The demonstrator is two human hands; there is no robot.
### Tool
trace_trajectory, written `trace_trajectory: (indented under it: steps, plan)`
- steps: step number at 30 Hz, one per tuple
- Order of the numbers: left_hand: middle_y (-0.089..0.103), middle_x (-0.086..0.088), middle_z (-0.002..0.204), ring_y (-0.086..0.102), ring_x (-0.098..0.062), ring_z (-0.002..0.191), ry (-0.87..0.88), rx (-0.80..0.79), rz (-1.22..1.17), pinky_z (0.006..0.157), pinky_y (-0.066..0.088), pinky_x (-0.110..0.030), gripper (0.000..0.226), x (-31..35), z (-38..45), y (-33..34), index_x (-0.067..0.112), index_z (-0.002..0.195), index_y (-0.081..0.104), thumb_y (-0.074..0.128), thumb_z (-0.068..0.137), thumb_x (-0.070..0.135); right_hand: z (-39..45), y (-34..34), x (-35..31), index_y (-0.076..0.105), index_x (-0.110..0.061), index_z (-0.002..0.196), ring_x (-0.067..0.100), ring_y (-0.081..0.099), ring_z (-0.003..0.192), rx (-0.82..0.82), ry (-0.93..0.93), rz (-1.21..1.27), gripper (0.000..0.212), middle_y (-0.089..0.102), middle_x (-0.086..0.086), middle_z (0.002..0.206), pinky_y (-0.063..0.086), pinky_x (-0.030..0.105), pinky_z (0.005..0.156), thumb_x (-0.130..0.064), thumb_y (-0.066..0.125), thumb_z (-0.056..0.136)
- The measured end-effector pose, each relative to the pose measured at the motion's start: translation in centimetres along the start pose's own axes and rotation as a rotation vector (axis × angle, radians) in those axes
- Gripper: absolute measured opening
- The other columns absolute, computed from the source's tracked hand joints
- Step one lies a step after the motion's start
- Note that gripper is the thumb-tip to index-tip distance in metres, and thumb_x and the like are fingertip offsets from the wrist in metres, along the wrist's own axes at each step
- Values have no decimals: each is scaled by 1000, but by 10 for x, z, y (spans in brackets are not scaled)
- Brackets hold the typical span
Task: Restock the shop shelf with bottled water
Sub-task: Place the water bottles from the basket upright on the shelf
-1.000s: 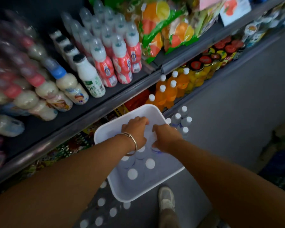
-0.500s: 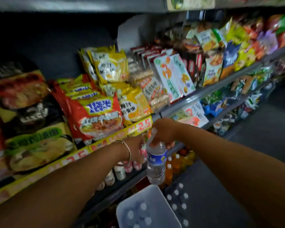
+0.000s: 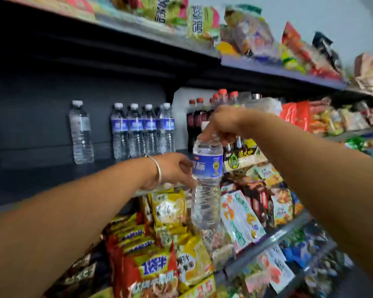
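Note:
A clear water bottle (image 3: 206, 186) with a blue label hangs in front of the shelves at the centre. My right hand (image 3: 223, 123) pinches it at the neck from above. My left hand (image 3: 173, 169), with a bracelet on the wrist, curls thumb and fingers round the bottle's left side at the label. Behind, on the dark shelf (image 3: 52, 175), stands a row of several matching water bottles (image 3: 141, 131), with a single clear bottle (image 3: 81, 132) apart to their left.
Cola bottles (image 3: 197, 119) with red caps stand right of the water row. Noodle and snack packets (image 3: 168, 250) fill the shelf below, and more snack bags (image 3: 246, 33) sit on the top shelf. Bare dark shelf lies between and left of the water bottles.
My view swung up from the white basket on the floor to the water shelf. My right hand lifted one bottle out and up by its neck, and my left hand came to its side.

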State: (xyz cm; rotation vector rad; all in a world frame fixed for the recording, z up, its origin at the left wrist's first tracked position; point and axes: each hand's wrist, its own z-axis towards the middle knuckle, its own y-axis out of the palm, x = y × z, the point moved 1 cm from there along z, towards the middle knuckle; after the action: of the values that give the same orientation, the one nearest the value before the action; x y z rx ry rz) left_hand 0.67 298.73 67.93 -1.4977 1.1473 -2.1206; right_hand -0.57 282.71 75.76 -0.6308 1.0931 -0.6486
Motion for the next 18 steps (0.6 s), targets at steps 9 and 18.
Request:
trace_trajectory:
  steps: [9,18]
  plan:
    - [67,-2,95,61,-18,92,37,157,-248,95,45,-41,30,-3,75,-99,17,96,62,75,72,4,120,-38,-41,45,-9,58,13,26,28,94,-197,265,33,33,4,36,19,14,41,-11,74,75]
    - [67,0,97,63,-14,91,-117,249,-236,75,50,-25,35,-68,142,-132,11,107,60,74,75,8,239,7,-32,48,-7,71,9,34,26,17,-281,356,24,41,-3,31,22,10,34,-12,68,81]
